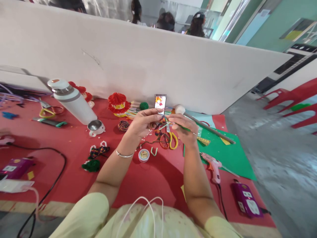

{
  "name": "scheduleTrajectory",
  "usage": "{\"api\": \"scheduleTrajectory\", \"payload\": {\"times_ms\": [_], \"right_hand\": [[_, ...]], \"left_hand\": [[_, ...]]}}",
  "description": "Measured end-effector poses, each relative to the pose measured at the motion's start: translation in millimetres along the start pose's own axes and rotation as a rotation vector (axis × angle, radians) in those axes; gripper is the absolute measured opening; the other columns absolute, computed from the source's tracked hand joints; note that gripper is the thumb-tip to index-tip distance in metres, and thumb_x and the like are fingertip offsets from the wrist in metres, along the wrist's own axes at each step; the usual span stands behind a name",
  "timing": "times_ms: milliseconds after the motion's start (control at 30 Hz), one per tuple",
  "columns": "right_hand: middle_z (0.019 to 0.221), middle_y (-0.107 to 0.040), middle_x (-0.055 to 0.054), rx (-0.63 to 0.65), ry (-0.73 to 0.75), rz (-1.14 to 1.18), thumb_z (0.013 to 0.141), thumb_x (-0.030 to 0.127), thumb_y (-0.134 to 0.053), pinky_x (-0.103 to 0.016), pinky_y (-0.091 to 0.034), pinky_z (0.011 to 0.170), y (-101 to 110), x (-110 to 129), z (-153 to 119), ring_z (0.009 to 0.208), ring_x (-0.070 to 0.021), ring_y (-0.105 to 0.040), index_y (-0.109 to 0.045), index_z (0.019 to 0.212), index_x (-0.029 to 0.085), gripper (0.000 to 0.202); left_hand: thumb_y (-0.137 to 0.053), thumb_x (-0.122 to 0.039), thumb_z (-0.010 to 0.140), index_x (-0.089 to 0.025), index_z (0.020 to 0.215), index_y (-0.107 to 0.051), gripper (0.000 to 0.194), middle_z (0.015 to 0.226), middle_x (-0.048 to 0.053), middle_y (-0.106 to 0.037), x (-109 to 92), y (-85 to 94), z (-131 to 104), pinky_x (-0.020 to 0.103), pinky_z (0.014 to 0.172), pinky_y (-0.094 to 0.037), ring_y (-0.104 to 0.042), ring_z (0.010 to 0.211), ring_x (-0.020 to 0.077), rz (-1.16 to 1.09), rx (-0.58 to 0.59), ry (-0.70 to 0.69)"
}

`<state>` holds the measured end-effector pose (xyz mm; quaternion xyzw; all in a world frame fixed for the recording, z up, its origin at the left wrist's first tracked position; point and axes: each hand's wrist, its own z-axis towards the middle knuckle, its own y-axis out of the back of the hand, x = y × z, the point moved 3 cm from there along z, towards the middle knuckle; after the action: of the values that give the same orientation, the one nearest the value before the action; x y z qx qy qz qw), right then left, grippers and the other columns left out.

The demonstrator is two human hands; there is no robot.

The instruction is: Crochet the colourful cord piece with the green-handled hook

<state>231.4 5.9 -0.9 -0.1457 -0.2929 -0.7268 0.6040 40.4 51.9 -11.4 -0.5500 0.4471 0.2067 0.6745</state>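
Observation:
My left hand (145, 121) and my right hand (184, 127) are raised close together over the red table. Between their pinched fingertips is a small piece of dark yarn work, its details too small to tell. A thin green-handled tool (184, 128), like a crochet hook, lies across my right hand's fingers. Just behind the fingertips a phone (160, 103) stands upright with a lit screen. Below the hands lie scissors with yellow and red handles (173, 140), orange and dark yarn pieces, a round white spool (144, 155) and a bent pale green strip (154, 151).
On the left are a white flask (74, 102), a steel cup (96, 127) and beaded yarn pieces (97, 151). A pink glue gun (213, 167) and purple power box (247, 200) are right, beside green sheet (237, 155). A white partition (148, 59) stands behind; people sit beyond it.

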Motion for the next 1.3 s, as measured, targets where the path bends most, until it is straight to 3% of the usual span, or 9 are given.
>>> {"api": "scheduleTrajectory", "payload": {"times_ms": [400,633,833,1000,1067,1167,1300], "right_hand": [[0.119,-0.084,0.002,0.109,0.041,-0.054,0.093,0.036,-0.078,-0.045,-0.067,0.098,5.9,11.4,3.8,0.108,-0.0213,-0.08,-0.081,0.117,0.041,0.024],[0.119,-0.084,0.003,0.163,0.054,-0.062,0.094,0.032,-0.078,-0.045,-0.066,0.096,7.6,17.4,2.3,0.105,-0.0205,-0.079,-0.079,0.12,0.042,0.029],[0.116,-0.084,0.0,-0.05,0.093,-0.078,0.095,0.041,-0.076,-0.048,-0.065,0.096,-10.7,8.4,-1.5,0.104,-0.0234,-0.08,-0.081,0.115,0.04,0.021],[0.114,-0.083,-0.003,-0.302,0.025,-0.021,0.097,0.046,-0.071,-0.05,-0.065,0.098,-37.2,-0.7,-9.4,0.108,-0.0253,-0.079,-0.08,0.112,0.035,0.02],[0.115,-0.083,-0.003,-0.384,-0.018,-0.018,0.099,0.039,-0.07,-0.049,-0.064,0.102,-43.2,-0.9,-11.6,0.11,-0.0237,-0.078,-0.08,0.113,0.035,0.018],[0.115,-0.082,-0.002,-0.439,-0.054,-0.024,0.099,0.031,-0.07,-0.046,-0.062,0.106,-45.3,2.2,-11.8,0.112,-0.0209,-0.077,-0.079,0.114,0.036,0.018],[0.115,-0.083,-0.002,-0.4,-0.111,-0.064,0.099,0.029,-0.07,-0.043,-0.062,0.107,-44.0,6.1,-9.6,0.113,-0.0202,-0.077,-0.08,0.113,0.033,0.017]], "left_hand": [[-0.091,-0.019,0.066,-0.019,0.088,-0.087,0.022,0.073,0.004,-0.077,-8.0,9.1,-1.2,0.023,0.054,-0.054,-0.066,0.056,0.0105,0.106,0.041,-0.014],[-0.092,-0.018,0.065,-0.017,0.084,-0.086,0.02,0.07,0.003,-0.075,-12.8,9.8,-3.9,0.022,0.052,-0.052,-0.064,0.054,0.0093,0.155,0.071,-0.052],[-0.093,-0.019,0.064,-0.02,0.09,-0.085,0.027,0.073,0.001,-0.075,-10.1,0.3,-5.5,0.02,0.055,-0.053,-0.064,0.057,0.0081,0.033,0.035,-0.121],[-0.095,-0.022,0.063,-0.02,0.084,-0.082,0.025,0.077,0.0,-0.076,8.5,-11.0,-1.1,0.021,0.057,-0.055,-0.067,0.061,0.0091,-0.085,-0.036,-0.098],[-0.093,-0.024,0.066,-0.022,0.087,-0.083,0.024,0.082,0.0,-0.077,13.1,-14.0,-0.7,0.021,0.059,-0.056,-0.067,0.065,0.0095,-0.068,-0.113,-0.187],[-0.087,-0.025,0.079,-0.026,0.099,-0.084,0.02,0.097,0.001,-0.079,10.8,-18.5,-6.8,0.023,0.071,-0.058,-0.07,0.084,0.0131,0.158,-0.213,-0.447],[-0.084,-0.024,0.085,-0.028,0.103,-0.084,0.018,0.123,0.004,-0.078,4.7,-24.7,-18.5,0.028,0.086,-0.058,-0.068,0.115,0.0205,0.496,-0.293,-0.662]]}}
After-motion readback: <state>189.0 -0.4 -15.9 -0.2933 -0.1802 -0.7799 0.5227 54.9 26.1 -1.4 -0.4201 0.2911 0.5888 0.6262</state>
